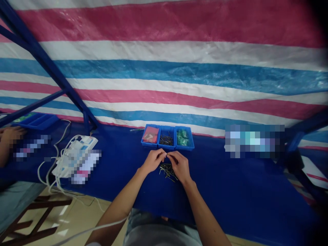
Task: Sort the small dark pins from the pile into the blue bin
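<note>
Blue tabletop (pixel 230 184) bears three bins (pixel 167 137) and one pin pile (pixel 167 172), left hand (pixel 152 160) and right hand (pixel 180 166) pinching.

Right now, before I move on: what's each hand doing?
Left hand: closed, pinching something small, too small to identify.
Right hand: closed, pinching the same spot, above the pile of thin metal pins.

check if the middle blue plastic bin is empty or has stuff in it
Not empty: the middle blue plastic bin holds a small heap of thin dark metal pins lying across its floor.
</note>
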`<state>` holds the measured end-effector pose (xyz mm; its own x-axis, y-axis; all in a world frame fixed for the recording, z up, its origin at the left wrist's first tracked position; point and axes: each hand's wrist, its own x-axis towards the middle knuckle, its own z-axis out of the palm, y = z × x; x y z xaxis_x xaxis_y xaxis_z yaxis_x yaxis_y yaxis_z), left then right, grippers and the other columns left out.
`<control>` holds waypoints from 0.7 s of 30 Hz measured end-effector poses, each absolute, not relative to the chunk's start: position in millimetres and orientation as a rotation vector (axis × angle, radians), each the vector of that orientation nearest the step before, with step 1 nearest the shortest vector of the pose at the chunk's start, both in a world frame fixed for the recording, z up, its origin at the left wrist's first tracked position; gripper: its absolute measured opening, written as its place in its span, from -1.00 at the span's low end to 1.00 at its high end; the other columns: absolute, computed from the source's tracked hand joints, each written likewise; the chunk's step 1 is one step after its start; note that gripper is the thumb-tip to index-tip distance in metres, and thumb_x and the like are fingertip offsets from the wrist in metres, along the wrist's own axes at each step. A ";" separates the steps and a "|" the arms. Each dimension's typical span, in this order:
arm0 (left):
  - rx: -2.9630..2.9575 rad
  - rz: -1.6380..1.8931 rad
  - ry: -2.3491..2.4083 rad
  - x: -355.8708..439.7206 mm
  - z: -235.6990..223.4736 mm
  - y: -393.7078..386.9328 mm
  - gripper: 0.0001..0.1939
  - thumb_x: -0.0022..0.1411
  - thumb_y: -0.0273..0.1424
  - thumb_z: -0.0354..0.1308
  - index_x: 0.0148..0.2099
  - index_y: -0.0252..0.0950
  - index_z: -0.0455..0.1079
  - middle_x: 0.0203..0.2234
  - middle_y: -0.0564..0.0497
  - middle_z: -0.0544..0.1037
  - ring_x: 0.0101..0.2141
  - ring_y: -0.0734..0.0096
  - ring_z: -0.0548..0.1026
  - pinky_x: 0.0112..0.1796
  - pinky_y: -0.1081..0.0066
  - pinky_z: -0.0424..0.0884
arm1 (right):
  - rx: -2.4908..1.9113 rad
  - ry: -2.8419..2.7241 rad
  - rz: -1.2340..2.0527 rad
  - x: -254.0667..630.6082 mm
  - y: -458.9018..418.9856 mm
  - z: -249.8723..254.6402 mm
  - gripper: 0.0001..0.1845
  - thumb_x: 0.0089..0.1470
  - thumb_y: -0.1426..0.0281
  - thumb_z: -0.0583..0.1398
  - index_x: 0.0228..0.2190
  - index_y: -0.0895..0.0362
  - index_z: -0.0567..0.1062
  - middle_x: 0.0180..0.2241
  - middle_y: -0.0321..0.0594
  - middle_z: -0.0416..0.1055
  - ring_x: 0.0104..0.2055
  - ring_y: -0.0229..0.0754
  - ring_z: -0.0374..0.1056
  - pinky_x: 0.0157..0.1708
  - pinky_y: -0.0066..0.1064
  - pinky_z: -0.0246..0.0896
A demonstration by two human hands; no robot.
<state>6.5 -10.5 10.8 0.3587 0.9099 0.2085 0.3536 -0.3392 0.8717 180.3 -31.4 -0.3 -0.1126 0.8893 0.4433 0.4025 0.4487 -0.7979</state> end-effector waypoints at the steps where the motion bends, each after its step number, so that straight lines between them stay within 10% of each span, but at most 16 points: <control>1: 1.873 0.932 1.100 6.3 10.9 -10.8 -0.63 0.41 -0.18 0.00 -0.34 -0.32 0.39 -0.57 0.08 0.46 -0.54 0.50 0.36 -0.42 0.50 0.22 | -1.123 -1.708 0.614 180.2 -31.6 0.1 -0.78 0.29 0.29 0.12 -0.24 0.04 0.57 -0.27 -0.18 0.51 -0.30 -0.14 0.43 -0.23 -0.32 0.34; 21: 1.860 0.967 1.090 3.8 11.9 -10.4 -0.63 0.39 -0.17 0.02 -0.28 -0.35 0.45 -0.54 0.06 0.50 -0.55 0.52 0.34 -0.45 0.52 0.19 | -1.134 -1.707 0.568 180.6 -30.8 -1.2 -0.78 0.29 0.30 0.13 -0.24 0.08 0.57 -0.27 -0.17 0.50 -0.37 -0.21 0.38 -0.35 -0.38 0.29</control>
<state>3.8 -10.4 11.9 0.3487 0.9092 0.2275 0.3338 -0.3473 0.8763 180.6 -30.8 -1.2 -0.0932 0.8807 0.4643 0.4272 0.4566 -0.7804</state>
